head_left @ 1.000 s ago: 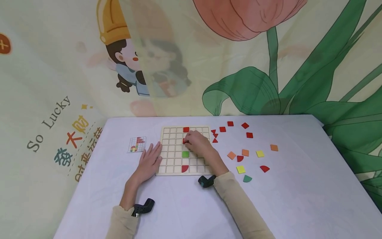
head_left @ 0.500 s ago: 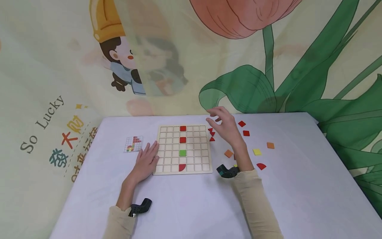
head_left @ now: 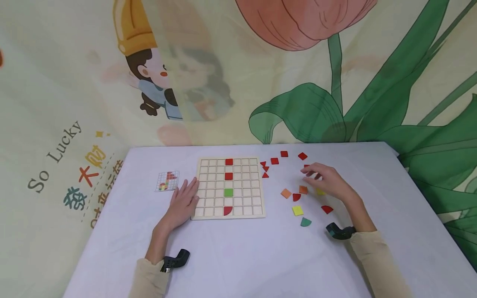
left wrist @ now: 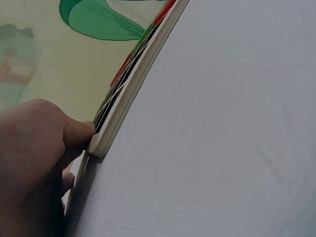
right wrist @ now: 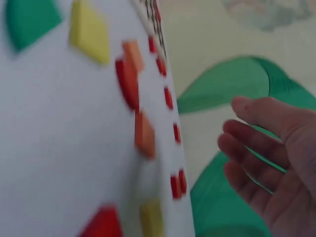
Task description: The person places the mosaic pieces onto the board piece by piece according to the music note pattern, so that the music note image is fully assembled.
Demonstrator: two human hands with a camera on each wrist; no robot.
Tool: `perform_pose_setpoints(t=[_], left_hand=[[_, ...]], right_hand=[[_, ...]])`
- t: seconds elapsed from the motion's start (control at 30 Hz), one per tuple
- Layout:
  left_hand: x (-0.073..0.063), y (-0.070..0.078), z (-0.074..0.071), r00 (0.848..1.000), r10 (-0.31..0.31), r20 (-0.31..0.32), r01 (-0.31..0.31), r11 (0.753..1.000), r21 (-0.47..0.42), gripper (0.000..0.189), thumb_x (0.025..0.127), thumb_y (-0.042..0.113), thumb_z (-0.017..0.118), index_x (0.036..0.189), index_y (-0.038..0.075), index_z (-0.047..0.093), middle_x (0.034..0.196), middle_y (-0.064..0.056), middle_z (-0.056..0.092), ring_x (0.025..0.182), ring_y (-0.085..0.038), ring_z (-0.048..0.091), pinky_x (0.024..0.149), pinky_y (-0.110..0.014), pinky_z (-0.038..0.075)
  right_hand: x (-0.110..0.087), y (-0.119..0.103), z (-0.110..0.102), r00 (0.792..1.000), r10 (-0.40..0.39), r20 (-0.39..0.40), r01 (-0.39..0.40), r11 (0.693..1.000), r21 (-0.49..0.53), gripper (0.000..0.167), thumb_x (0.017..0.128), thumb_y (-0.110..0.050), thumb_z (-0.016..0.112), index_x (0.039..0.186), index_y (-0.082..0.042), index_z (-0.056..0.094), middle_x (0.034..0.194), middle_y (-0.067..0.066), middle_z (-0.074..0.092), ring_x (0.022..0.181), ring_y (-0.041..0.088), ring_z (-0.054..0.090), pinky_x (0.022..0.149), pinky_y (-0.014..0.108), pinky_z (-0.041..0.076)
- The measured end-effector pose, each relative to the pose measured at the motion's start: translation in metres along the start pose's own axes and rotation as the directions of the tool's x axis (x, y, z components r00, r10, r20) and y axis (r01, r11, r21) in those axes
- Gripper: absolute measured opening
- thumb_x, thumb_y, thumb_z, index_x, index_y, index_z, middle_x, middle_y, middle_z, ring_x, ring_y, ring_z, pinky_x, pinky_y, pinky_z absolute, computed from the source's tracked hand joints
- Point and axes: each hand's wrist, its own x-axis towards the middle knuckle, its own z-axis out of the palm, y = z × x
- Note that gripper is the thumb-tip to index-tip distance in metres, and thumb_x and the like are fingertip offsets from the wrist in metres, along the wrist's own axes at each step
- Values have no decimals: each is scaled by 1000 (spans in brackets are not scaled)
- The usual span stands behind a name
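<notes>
Fingers [right wrist: 253, 139] parted, right hand [head_left: 329, 180] hovers above tiles [head_left: 303, 190]; left hand [head_left: 181, 206], fingers straight, touches grid board [head_left: 247, 193].

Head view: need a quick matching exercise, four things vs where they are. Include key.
1. left hand
2. right hand
3. green square
4. patterned card

A. in a cell of the grid board
B. on the table, not touching the board
C. touching the board's left edge
D. over the loose tiles

Pairs: 1-C, 2-D, 3-A, 4-B
</notes>
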Motion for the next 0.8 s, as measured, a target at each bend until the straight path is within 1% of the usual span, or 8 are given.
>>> perform_pose_setpoints(t=[0.07, 0.1, 0.2, 0.3, 0.4, 0.57, 0.7, 0.8], left_hand=[[0, 0, 0, 1000, -3, -2, 3, 1000, 0, 56, 103, 23, 37, 155, 9, 20, 164, -8, 14, 152, -37, 0, 120, -59, -6], [0, 0, 0, 1000, -2, -4, 2, 1000, 2, 56, 103, 23, 37, 155, 9, 20, 164, -8, 14, 152, -37, 0, 120, -59, -6], [0, -1, 1, 1000, 1, -12, -1, 1000, 5, 56, 103, 22, 37, 155, 8, 20, 164, -9, 14, 152, -37, 0, 120, -59, -6], [2, -1, 3, 1000, 8, -9, -8, 1000, 10, 56, 104, 23, 36, 155, 9, 20, 164, -9, 14, 152, -37, 0, 120, -59, -6], [2, -1, 3, 1000, 9, -12, -9, 1000, 7, 56, 104, 23, 37, 155, 9, 20, 164, -8, 15, 153, -37, 1, 120, -59, -6], [2, 0, 3, 1000, 9, -19, -9, 1000, 4, 56, 103, 23, 37, 155, 9, 21, 164, -9, 16, 153, -37, 2, 120, -59, -5], [2, 0, 3, 1000, 5, -18, -5, 1000, 4, 56, 103, 24, 37, 155, 9, 21, 164, -9, 16, 152, -37, 2, 120, -58, -5], [3, 0, 4, 1000, 7, -16, -7, 1000, 9, 56, 103, 24, 37, 155, 9, 21, 164, -9, 16, 152, -37, 1, 120, -59, -6]], right_hand=[[-10, 11, -6, 997, 39, 61, -38, 999, -18, 29, 87, -10, 71, 114, -4, 66, 108, 12, 67, 98, 25, 62, 79, 26, 54], [-13, 16, -9, 994, 56, 92, -53, 998, -25, 29, 86, -11, 72, 113, -5, 67, 108, 12, 66, 98, 25, 61, 79, 27, 55], [-21, 28, -16, 981, 95, 170, -90, 995, -31, 35, 85, -16, 74, 117, -7, 66, 114, 11, 63, 104, 26, 58, 83, 34, 55], [-26, 41, -21, 973, 103, 209, -102, 995, -19, 43, 83, -20, 76, 122, -9, 65, 120, 13, 61, 110, 28, 55, 86, 39, 54], [-30, 50, -21, 971, 93, 221, -94, 996, -5, 46, 82, -22, 77, 124, -9, 64, 122, 14, 60, 114, 30, 53, 89, 43, 53], [-30, 56, -15, 965, 118, 234, -116, 993, -22, 49, 82, -24, 77, 126, -10, 63, 120, 13, 57, 115, 31, 51, 93, 49, 53], [-30, 57, -13, 969, 112, 220, -105, 994, -42, 43, 82, -18, 76, 122, -8, 65, 115, 12, 57, 111, 30, 53, 91, 46, 54], [-29, 57, -12, 975, 97, 199, -90, 995, -44, 34, 82, -15, 76, 114, -7, 68, 110, 12, 59, 106, 29, 55, 88, 40, 55]])
